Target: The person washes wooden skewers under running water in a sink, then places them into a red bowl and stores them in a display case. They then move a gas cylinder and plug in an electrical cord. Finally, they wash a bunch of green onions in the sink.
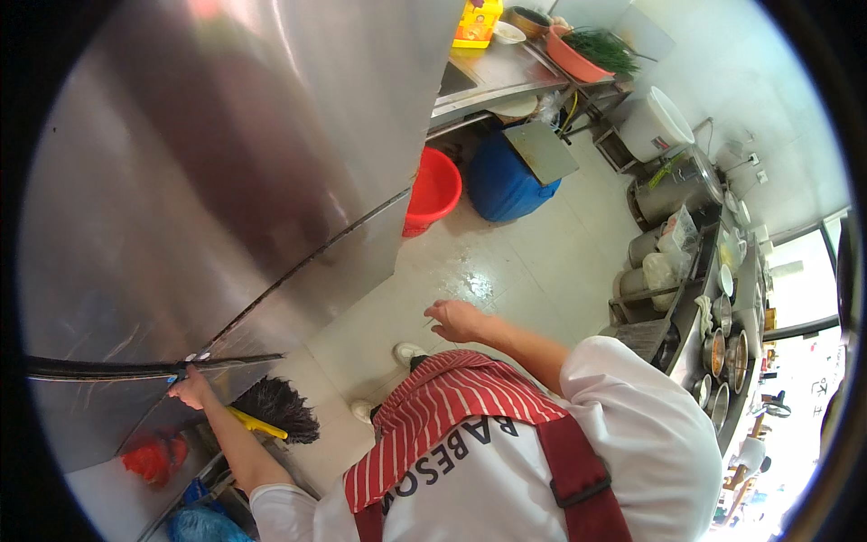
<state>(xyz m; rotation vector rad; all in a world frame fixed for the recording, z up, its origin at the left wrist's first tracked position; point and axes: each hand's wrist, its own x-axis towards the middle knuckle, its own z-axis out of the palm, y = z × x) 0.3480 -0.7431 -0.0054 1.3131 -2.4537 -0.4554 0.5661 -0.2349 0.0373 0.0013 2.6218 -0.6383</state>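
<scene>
My left hand [192,389] is at the lower left, its fingers on the edge of a stainless steel door [108,368] with a dark seal, which stands out from a tall steel cabinet [223,169]. My right hand [455,320] hangs over the tiled floor in front of my striped apron [460,393], its fingers slightly bent and apart, with nothing in it. Just right of my left hand are a yellow-handled tool [257,423] and a dark bristled head [278,406].
A red bucket [433,190] and a blue plastic container [504,179] stand on the floor beyond the cabinet. A steel counter with metal bowls [714,352] runs along the right. At the lower left lie red [156,457] and blue plastic bags [206,525].
</scene>
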